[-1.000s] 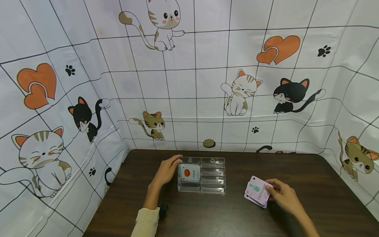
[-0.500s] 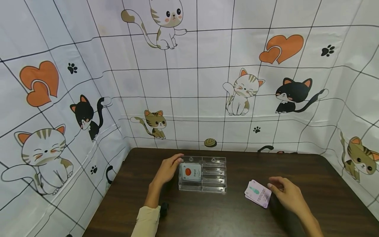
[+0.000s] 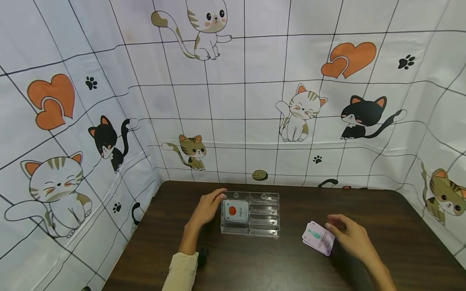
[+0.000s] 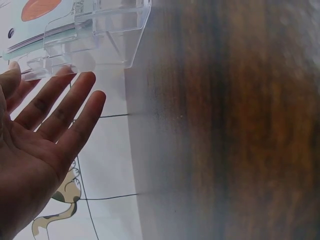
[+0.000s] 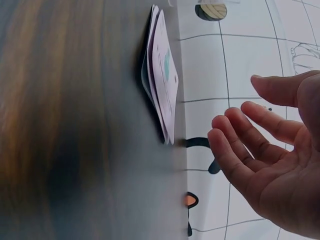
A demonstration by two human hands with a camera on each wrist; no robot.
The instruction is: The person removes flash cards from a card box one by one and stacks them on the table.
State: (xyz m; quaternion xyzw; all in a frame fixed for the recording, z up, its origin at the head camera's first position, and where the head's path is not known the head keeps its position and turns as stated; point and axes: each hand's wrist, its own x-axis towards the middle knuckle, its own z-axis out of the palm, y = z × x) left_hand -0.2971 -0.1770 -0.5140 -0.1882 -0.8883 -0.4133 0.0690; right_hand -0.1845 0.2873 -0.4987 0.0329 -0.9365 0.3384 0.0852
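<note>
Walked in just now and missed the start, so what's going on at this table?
A person's left hand touches the upper left corner of a clear plastic rack on the dark table. A card marked "meat" shows in the rack's left half. The right hand holds nothing; it is close to a small pile of pink cards, the top one reading "raincoat". That pile lies on the table, to the right of the rack.
</note>
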